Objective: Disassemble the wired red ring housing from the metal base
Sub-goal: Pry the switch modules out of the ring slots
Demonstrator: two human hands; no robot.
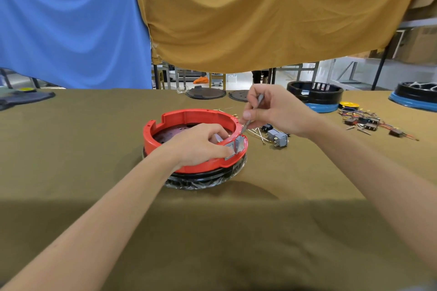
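The left hand [201,143] pinches a small grey switch block [233,147] on the near right rim of the round red plastic ring [189,118]. The right hand [272,111] grips a thin grey metal tool [254,112], tip at that rim. The ring sits on a black round base [208,176], mid-table.

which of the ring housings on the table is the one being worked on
The red ring housing at the centre: both hands are on it. The two black ones on blue bases, far right, sit untouched.

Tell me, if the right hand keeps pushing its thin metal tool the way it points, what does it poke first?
Probably the grey switch in the red ring housing; the right hand aims the metal tool there.
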